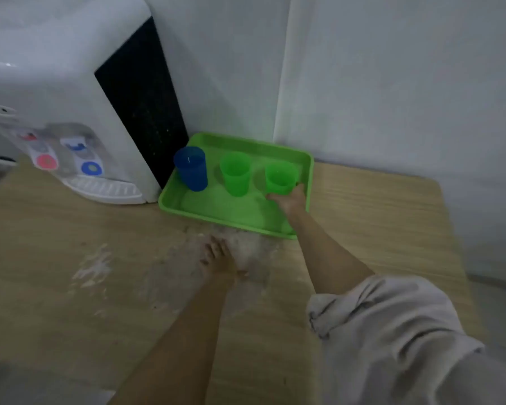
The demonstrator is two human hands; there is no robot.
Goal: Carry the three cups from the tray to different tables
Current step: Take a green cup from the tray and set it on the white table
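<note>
a pale wall (pixel 392 68) meets in a corner behind a wood-grain counter (pixel 56 273), whose middle carries a worn, whitish patch. on the counter's far left stands a white water dispenser (pixel 56 83) with a black side panel, a red tap and a blue tap on its front, and a drip grille at its base. just beside the dispenser's right side, pushed toward the corner, lies a green tray (pixel 231 211), flat on the counter. a loose pale sleeve (pixel 392 325), rolled above the elbow, fills the lower right. three cups stand upright in a row inside the tray, apart from one another: a blue cup (pixel 191 168) at the left end, nearest the dispenser; a green cup (pixel 235 173) in the middle; a second, right green cup (pixel 280 177) near the tray's right wall. the right hand (pixel 289 200) reaches over the tray's near rim to the base of the right green cup, fingers (pixel 273 196) curled against its lower wall and thumb at its right side; blur leaves it unclear whether the grip is fully closed, and the cup appears to rest on the tray. the left hand (pixel 218 261) lies palm down on the worn patch in front of the tray, fingers spread wide and flat, holding nothing.
</note>
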